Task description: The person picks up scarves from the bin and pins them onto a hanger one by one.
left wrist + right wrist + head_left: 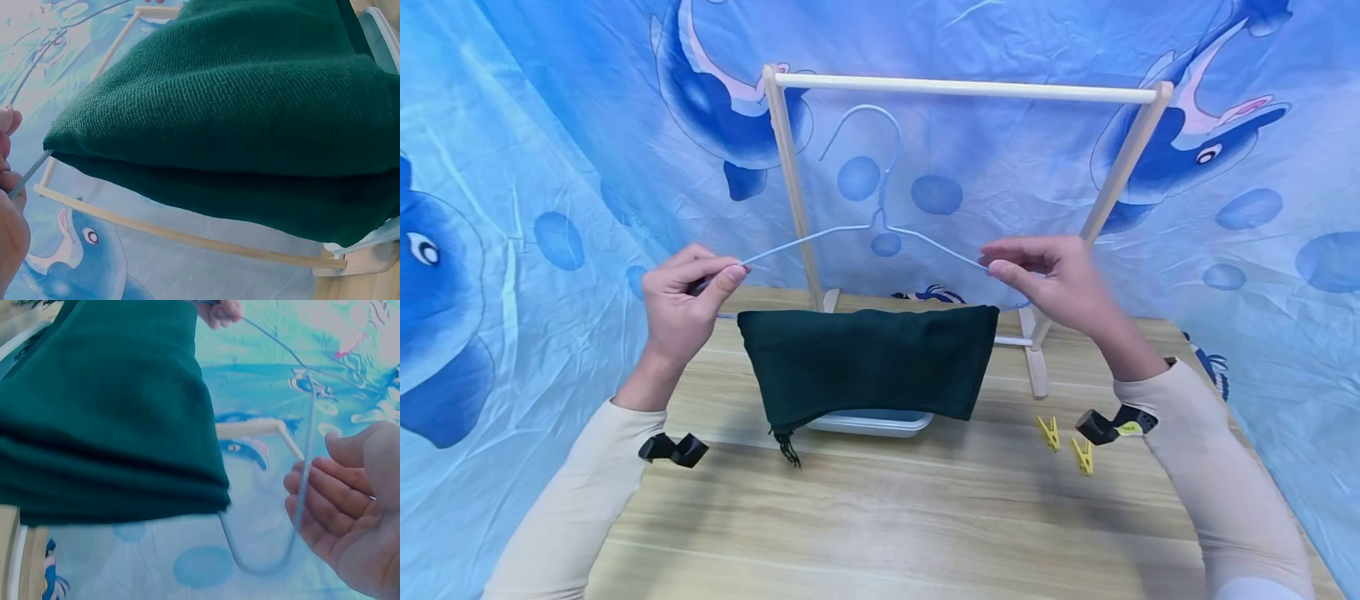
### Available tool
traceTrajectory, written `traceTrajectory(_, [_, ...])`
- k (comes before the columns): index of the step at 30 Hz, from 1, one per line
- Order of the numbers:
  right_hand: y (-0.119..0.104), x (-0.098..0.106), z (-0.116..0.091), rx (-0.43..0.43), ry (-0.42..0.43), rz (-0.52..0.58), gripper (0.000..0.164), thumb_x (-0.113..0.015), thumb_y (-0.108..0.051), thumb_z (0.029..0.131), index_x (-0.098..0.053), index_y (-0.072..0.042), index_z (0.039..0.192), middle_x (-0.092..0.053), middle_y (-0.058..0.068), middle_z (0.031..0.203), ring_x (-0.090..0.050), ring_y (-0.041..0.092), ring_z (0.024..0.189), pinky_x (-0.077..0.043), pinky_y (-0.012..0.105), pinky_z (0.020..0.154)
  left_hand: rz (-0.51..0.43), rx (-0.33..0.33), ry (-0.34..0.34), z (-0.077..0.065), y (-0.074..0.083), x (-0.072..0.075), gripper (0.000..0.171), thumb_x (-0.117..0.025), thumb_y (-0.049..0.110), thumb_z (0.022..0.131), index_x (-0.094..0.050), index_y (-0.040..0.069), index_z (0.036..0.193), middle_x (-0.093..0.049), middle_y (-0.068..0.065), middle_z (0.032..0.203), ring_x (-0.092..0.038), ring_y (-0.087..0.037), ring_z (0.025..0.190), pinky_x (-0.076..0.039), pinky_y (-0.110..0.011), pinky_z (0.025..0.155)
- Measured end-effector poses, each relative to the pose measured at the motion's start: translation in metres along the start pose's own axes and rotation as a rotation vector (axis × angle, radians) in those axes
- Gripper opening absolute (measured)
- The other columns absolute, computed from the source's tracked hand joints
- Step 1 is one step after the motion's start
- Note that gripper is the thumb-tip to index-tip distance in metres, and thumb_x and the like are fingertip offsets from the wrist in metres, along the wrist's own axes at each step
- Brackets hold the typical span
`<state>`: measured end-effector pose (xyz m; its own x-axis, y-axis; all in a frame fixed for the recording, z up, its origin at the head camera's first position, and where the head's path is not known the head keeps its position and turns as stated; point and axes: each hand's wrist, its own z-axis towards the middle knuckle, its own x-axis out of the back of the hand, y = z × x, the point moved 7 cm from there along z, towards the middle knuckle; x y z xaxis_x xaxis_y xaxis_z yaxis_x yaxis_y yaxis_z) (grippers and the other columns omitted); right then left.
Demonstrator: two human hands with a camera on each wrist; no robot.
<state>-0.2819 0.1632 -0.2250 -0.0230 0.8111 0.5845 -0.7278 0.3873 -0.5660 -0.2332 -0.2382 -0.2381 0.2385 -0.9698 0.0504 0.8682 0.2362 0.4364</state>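
Observation:
A light blue wire hanger (838,228) is held up in front, its hook upward. A dark green knit scarf (868,362) with a fringe at its lower left drapes folded over the hanger's bottom bar. My left hand (685,296) pinches the hanger's left shoulder between thumb and fingers; the left wrist view shows that hand (9,206) at the wire's end. At the other shoulder is my right hand (1056,279). In the right wrist view its loosely bent fingers (334,497) lie against the wire, and the thumb stands apart from them.
Behind the hanger stands a wooden rack with a white top rail (962,86). A pale shallow tray (868,427) lies partly hidden under the scarf. Two yellow clothespins (1049,433) lie on the wooden table (850,533) at the right. Blue dolphin-print cloth (535,125) surrounds the table.

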Motion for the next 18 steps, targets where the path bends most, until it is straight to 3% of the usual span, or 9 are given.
traceTrajectory(5, [0.017, 0.021, -0.017, -0.065, 0.09, -0.029, 0.028, -0.069, -0.01, 0.098, -0.072, -0.003, 0.125, -0.075, 0.013, 0.116, -0.067, -0.007, 0.096, -0.051, 0.01, 0.084, 0.008, 0.004, 0.027, 0.0, -0.002, 0.006, 0.029, -0.082, 0.007, 0.087, -0.072, -0.02, 0.083, -0.066, 0.007, 0.075, -0.045, -0.005, 0.062, -0.029, -0.015, 0.055])
traceTrajectory(12, [0.046, 0.043, -0.052, -0.188, 0.214, -0.017, 0.029, -0.072, -0.009, 0.095, -0.072, 0.003, 0.122, -0.073, -0.021, 0.105, -0.068, -0.006, 0.092, -0.051, 0.009, 0.079, 0.002, -0.002, 0.059, 0.002, -0.003, 0.01, 0.028, -0.081, 0.003, 0.086, -0.07, -0.023, 0.083, -0.066, 0.007, 0.074, -0.046, -0.004, 0.061, -0.03, -0.014, 0.053])
traceTrajectory(18, [0.066, 0.051, -0.09, -0.253, 0.325, -0.013, 0.028, -0.075, -0.006, 0.092, -0.072, 0.008, 0.116, -0.072, -0.024, 0.097, -0.07, -0.004, 0.085, -0.053, 0.01, 0.075, 0.001, -0.008, 0.071, 0.002, -0.004, 0.012, 0.031, -0.081, 0.006, 0.087, -0.07, -0.023, 0.082, -0.065, 0.006, 0.074, -0.048, -0.004, 0.06, -0.032, -0.014, 0.053])
